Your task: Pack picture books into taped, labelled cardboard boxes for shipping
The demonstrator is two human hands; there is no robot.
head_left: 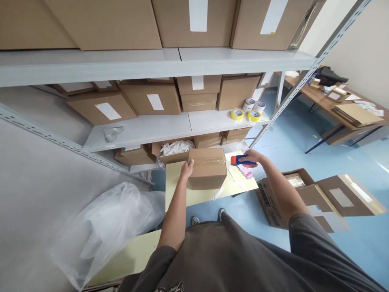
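A closed cardboard box (207, 172) stands on the pale yellow tabletop (176, 196), with a strip of clear tape along its top. My left hand (186, 168) grips the box at its left edge, thumb near the top; its other fingers are mostly hidden. To the right of the box, my right hand (253, 156) is closed around a blue and orange tape dispenser (240, 160), held low over the tabletop. Just below the dispenser lies a pink, partly blurred item (246, 172). White strips (217, 194) lie by the front edge.
Shelving (146, 125) with cardboard boxes (158, 101) rises behind the table. Yellow tape rolls (254, 116) sit on its middle shelf. An open box of white pieces (177, 148) is below. Plastic sheeting (121, 215) lies left; open cartons (326, 202) are on the floor right.
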